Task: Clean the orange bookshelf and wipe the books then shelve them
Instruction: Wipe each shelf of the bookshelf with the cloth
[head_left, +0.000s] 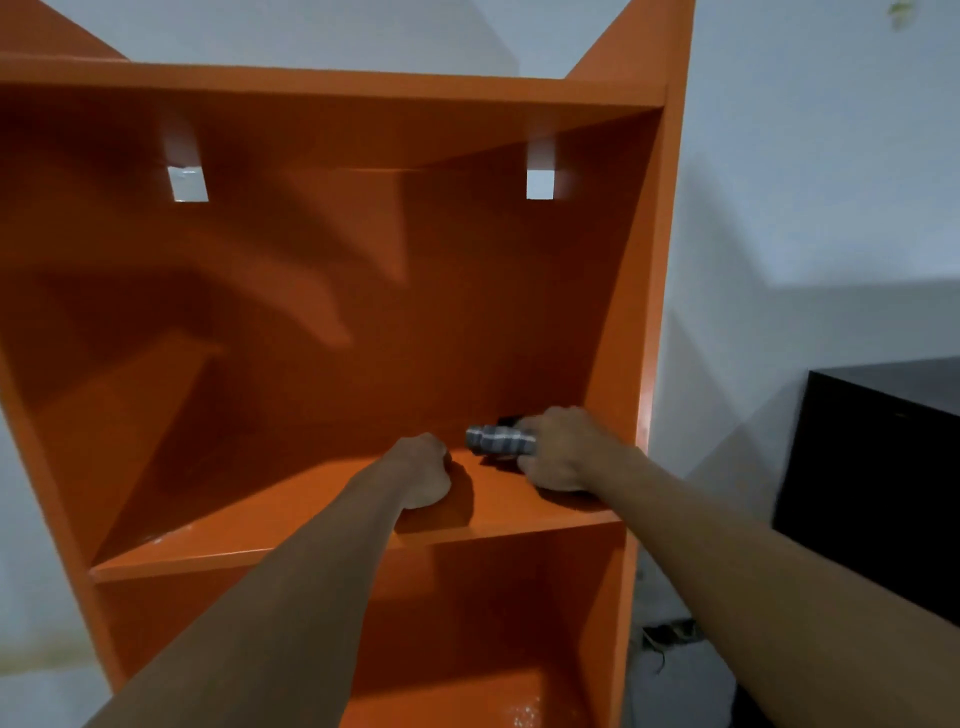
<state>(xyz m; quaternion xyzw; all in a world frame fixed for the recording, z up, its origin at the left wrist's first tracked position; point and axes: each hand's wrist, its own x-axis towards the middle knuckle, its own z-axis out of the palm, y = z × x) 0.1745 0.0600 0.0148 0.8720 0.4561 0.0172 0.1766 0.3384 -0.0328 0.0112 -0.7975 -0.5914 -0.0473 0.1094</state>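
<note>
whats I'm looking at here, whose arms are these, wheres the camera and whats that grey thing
No machine here: these are a person's two bare arms, filmed by one wide-angle camera worn on their head, looking forward and down. In front stands an orange bookshelf against a white wall. Both hands are on one board. The right hand grips a rolled grey striped cloth near the shelf's right side. The left hand rests beside it, fingers curled, holding nothing visible. A dark cabinet stands to the right.
</note>
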